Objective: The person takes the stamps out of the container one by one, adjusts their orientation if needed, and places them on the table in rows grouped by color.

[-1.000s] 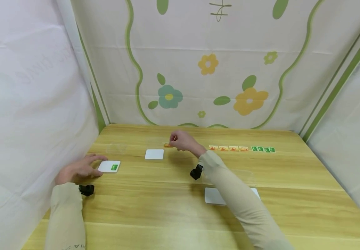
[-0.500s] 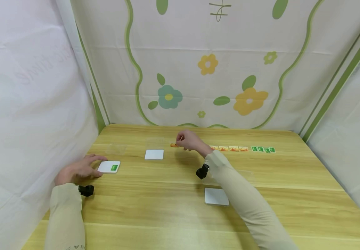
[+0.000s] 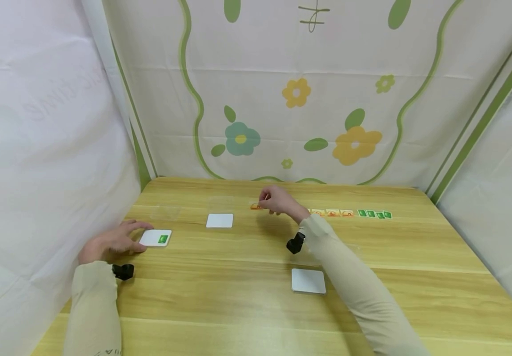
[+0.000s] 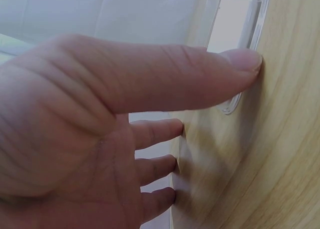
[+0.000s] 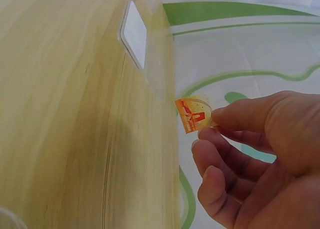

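My left hand (image 3: 112, 239) holds the left end of a small clear plastic case (image 3: 152, 237) between thumb and index finger. White fills the case, and a green postage stamp (image 3: 162, 239) lies at its right end. In the left wrist view, the thumb presses the case's near side while the other fingertips meet the tabletop. My right hand (image 3: 280, 201) pinches an orange postage stamp (image 5: 194, 114) by one edge between thumb and index finger. It hovers over the back of the table, right of a second white-filled case (image 3: 219, 220).
Several orange stamps (image 3: 332, 212) form a row at the back right, partly hidden by the right wrist. Several green stamps (image 3: 370, 213) continue it. A third white-filled case (image 3: 308, 281) lies beside the right forearm. A printed cloth (image 3: 265, 163) hangs behind the table.
My right hand has moved to the right with the orange stamp, away from the middle case and closer to the stamp row. My left hand stays on its case.
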Demonstrator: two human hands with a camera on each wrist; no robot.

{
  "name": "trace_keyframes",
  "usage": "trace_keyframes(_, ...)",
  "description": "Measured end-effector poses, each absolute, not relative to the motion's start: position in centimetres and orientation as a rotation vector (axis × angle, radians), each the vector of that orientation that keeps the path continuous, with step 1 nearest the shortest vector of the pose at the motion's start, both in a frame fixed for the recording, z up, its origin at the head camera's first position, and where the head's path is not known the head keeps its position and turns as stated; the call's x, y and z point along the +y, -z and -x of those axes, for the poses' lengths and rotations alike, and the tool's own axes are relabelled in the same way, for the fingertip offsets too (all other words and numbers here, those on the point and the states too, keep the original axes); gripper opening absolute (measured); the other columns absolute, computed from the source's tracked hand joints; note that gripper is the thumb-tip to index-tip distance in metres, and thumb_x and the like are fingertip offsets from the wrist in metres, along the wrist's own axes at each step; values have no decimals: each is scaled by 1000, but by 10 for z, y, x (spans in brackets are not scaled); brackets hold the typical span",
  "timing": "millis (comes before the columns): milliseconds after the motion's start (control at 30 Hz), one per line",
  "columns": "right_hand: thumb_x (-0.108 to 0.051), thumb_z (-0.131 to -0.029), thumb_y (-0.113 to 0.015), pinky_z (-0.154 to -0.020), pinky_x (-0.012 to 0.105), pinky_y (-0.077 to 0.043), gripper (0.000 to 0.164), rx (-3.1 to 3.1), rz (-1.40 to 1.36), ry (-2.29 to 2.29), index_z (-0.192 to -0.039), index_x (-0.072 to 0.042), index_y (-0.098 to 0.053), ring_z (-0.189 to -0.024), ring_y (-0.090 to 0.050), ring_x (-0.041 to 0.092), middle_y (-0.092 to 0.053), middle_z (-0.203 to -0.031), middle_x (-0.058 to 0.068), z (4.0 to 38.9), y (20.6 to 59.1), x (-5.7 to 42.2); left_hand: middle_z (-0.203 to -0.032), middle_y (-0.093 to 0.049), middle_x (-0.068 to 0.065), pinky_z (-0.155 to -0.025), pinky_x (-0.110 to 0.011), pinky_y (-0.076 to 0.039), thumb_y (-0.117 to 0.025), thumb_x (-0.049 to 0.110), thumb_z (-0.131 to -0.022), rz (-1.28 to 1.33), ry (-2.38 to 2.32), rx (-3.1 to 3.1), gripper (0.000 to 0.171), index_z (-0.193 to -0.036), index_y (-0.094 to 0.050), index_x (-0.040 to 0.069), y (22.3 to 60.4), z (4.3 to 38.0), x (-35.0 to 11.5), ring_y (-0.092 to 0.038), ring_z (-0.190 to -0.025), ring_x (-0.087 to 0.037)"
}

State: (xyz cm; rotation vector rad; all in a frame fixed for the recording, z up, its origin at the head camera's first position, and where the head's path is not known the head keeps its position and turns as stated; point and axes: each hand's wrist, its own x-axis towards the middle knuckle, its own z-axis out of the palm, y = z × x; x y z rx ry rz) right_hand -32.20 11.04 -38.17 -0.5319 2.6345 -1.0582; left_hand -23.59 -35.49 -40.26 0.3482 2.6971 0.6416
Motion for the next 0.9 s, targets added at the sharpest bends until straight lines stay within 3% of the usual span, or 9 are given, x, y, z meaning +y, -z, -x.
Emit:
trace_keyframes(200, -17, -96, -60, -68, 52, -54, 13, 2620, 508, 1089, -98, -6, -67, -78, -66, 40, -68, -103, 25, 323, 382, 121, -146, -24, -39, -95, -70, -31, -76, 26, -84, -358, -644, 2705, 62, -138, -51, 7, 403, 236, -354, -32, -124, -55)
trace_keyframes(400, -16, -95, -60, -59, 42, -53, 13, 2623, 516, 1096, -98, -6, -67, -73, -65, 37, -68, -95, 17, 326, 384, 130, -146, -25, -39, -95, -70, -31, -76, 27, -84, -355, -644, 2706, 62, -137, -51, 8, 404, 236, -355, -32, -124, -55)
trace_keyframes(633, -17, -96, -60, -64, 49, -53, 16, 2605, 481, 1108, -100, -4, -67, -70, -64, 34, -66, -102, 27, 328, 384, 137, -145, -25, -39, -94, -70, -31, -76, 26, -84, -357, -629, 2704, 62, -137, -51, 7, 401, 235, -354, -32, -123, -56)
trace_keyframes(900, -15, -94, -60, -55, 37, -50, 13, 2623, 475, 1109, -97, -5, -67, -65, -62, 27, -66, -90, 14, 329, 386, 144, -144, -27, -40, -93, -68, -33, -76, 25, -84, -371, -630, 2711, 61, -137, -51, 6, 401, 235, -353, -36, -120, -53)
